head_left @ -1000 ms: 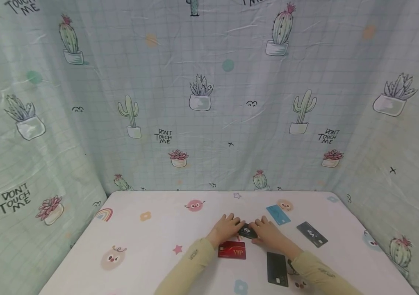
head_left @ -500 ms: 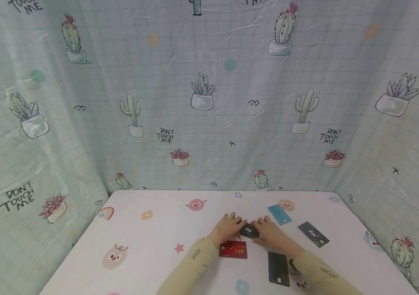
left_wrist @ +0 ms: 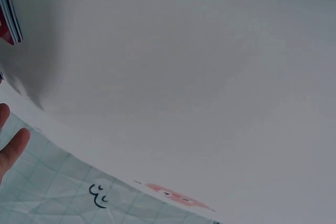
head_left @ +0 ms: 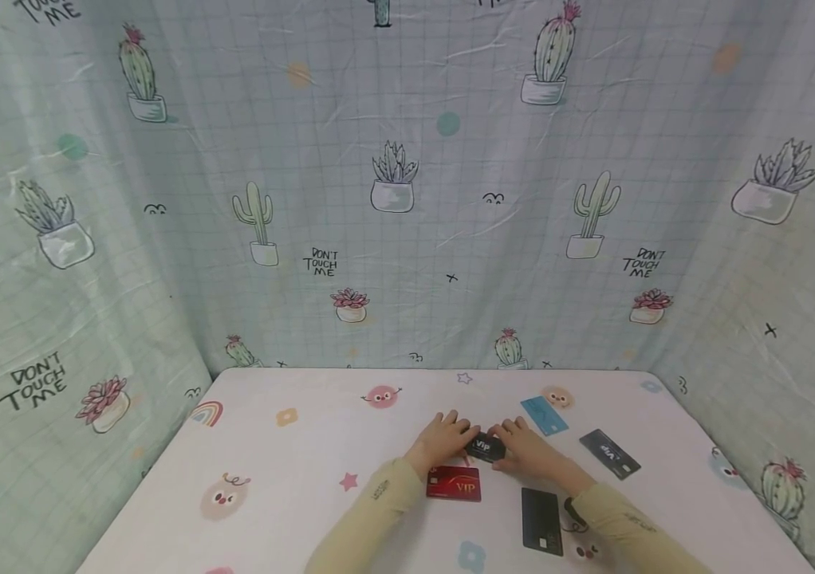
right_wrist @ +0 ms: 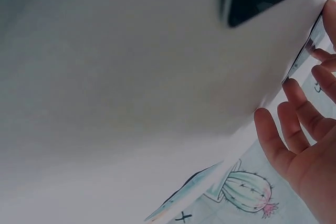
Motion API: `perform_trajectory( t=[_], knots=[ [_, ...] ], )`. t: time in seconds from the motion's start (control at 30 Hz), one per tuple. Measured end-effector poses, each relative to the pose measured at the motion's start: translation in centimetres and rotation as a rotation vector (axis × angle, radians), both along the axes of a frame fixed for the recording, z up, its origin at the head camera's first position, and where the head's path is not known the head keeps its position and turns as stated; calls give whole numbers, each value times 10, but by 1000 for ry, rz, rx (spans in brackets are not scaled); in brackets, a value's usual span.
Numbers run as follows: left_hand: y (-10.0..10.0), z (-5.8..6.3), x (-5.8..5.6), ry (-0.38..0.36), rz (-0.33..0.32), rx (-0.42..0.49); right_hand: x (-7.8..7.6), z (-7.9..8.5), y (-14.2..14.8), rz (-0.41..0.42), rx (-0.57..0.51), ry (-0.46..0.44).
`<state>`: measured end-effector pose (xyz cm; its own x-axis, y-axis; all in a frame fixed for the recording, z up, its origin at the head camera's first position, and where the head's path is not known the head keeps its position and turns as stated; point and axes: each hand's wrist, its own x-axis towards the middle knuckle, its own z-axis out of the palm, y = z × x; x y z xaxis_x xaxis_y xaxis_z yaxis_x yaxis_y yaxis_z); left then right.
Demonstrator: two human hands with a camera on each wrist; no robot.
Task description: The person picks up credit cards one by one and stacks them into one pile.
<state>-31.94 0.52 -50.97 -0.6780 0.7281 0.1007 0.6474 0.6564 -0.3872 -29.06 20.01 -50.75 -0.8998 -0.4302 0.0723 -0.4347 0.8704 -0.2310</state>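
Observation:
A black card marked "Vip" [head_left: 485,448] lies between my two hands at mid-table. My left hand [head_left: 443,443] holds its left end. At its right end, the thumb and fingers of my right hand [head_left: 529,454] grip the edge. The right wrist view shows the card edge-on [right_wrist: 304,51] at the fingertips. Just in front of the left hand lies a red VIP card [head_left: 454,484]. Its edge in the left wrist view shows several stacked layers [left_wrist: 11,17]. Only two fingertips of the left hand [left_wrist: 14,148] show there; its grip is out of that view.
A dark card [head_left: 541,521] lies beside the right forearm. Farther right are a grey Vip card [head_left: 610,454] and a blue card [head_left: 544,416]. The white table [head_left: 293,470] carries printed cartoon figures. A cactus-print curtain [head_left: 443,239] surrounds its back and sides.

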Motion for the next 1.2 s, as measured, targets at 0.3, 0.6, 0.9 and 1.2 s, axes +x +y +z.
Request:
perform_trajectory(
  t=[0.3,0.6,0.9,1.2],
  knots=[
    [-3,-1,-2,-30,-20,1,-7,-3,1,-5,-37,-48],
    [-3,-2,-4,-5,-38,-16,-11,-6,3,-3,-25,-38],
    [-6,-4,-7,47,-57,-48,-9,-6,2,28,14,30],
    [-7,-5,-6,73,-71,-76,-8,-4,-1,18,60,75]
  ],
)
